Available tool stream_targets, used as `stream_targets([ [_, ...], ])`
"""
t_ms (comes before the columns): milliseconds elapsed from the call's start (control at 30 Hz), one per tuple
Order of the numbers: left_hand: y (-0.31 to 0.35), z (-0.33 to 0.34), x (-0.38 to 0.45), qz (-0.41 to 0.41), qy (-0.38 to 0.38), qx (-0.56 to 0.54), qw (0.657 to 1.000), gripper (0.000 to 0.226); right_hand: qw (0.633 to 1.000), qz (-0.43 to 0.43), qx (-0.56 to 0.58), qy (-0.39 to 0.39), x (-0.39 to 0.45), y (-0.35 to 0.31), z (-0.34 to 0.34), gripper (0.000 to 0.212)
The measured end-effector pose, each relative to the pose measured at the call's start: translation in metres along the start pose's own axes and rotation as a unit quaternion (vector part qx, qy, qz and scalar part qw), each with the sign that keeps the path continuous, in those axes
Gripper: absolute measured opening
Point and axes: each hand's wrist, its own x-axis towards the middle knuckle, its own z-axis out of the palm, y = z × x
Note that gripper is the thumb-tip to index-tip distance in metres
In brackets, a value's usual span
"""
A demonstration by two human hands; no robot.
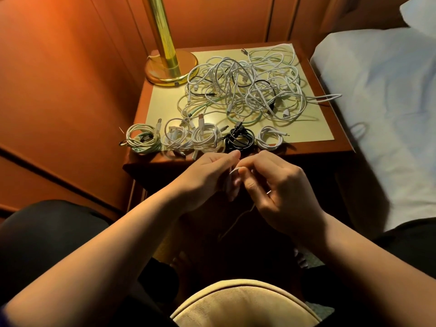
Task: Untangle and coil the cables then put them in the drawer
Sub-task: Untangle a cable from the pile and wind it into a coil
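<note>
A big tangle of mostly white cables [245,88] lies on the nightstand top [165,100]. Along its front edge sit several coiled cables: white and green ones [141,138], a black coil [239,139] and a small white coil [269,138]. In front of the nightstand my left hand [207,178] and my right hand [276,182] both pinch a thin white cable [234,171] between them. Its loose end [236,223] hangs down below my hands. No drawer front is clearly visible in the dark below the top.
A brass lamp base [171,69] stands at the nightstand's back left corner. A bed with white sheets [382,95] borders the right side, and one cable loop [328,97] reaches over that edge. Wood-panelled wall is on the left. My knees and a cream cushion [243,303] are below.
</note>
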Motion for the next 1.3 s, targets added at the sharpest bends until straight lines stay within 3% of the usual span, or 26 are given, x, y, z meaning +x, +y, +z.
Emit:
stream_targets([
  [100, -0.003, -0.009, 0.003, -0.002, 0.027, -0.034, 0.999, 0.041, 0.997, -0.033, 0.045, -0.055, 0.002, 0.003, -0.003, 0.016],
  [200, -0.003, -0.011, 0.004, 0.002, 0.016, 0.019, 1.000, 0.041, 0.995, -0.047, 0.046, -0.079, 0.001, 0.005, -0.002, 0.016],
  [267, -0.003, -0.007, 0.002, -0.011, -0.008, 0.059, 0.998, 0.040, 0.996, -0.050, 0.022, -0.074, 0.001, 0.009, -0.003, 0.019],
  [333, -0.001, 0.001, -0.001, -0.030, -0.032, 0.029, 0.999, 0.044, 0.997, -0.044, 0.003, -0.057, 0.001, 0.012, -0.004, 0.020],
  [467, 0.006, 0.009, -0.004, -0.050, -0.068, 0.011, 0.996, 0.069, 1.000, -0.018, 0.002, 0.017, 0.007, 0.020, -0.009, 0.011],
  [567, 0.009, 0.011, -0.005, -0.046, -0.117, -0.006, 0.992, 0.056, 0.999, 0.009, 0.030, 0.022, 0.011, 0.030, -0.010, 0.008],
  [700, 0.010, 0.010, -0.009, -0.065, -0.129, -0.077, 0.987, 0.039, 0.983, 0.091, 0.157, 0.002, 0.009, 0.036, -0.002, 0.014],
  [800, 0.011, 0.015, -0.009, -0.063, -0.109, -0.113, 0.986, 0.043, 0.949, 0.186, 0.250, -0.056, 0.006, 0.038, 0.010, 0.019],
  [933, 0.009, 0.022, -0.008, -0.026, -0.025, -0.241, 0.970, 0.038, 0.887, 0.287, 0.326, -0.157, 0.000, 0.025, 0.031, 0.038],
  [1033, 0.007, 0.018, -0.004, 0.032, 0.039, -0.252, 0.966, 0.035, 0.890, 0.285, 0.301, -0.189, -0.006, 0.016, 0.037, 0.043],
  [1133, 0.007, 0.004, 0.000, 0.071, 0.091, -0.155, 0.981, 0.034, 0.910, 0.287, 0.233, -0.186, -0.007, 0.011, 0.034, 0.036],
  [1200, 0.007, -0.006, -0.001, 0.094, 0.105, 0.048, 0.989, 0.032, 0.913, 0.301, 0.226, -0.160, -0.006, 0.007, 0.030, 0.034],
  [1300, 0.005, -0.012, -0.005, 0.106, 0.074, 0.306, 0.943, 0.028, 0.933, 0.270, 0.210, -0.111, -0.004, 0.001, 0.020, 0.038],
])
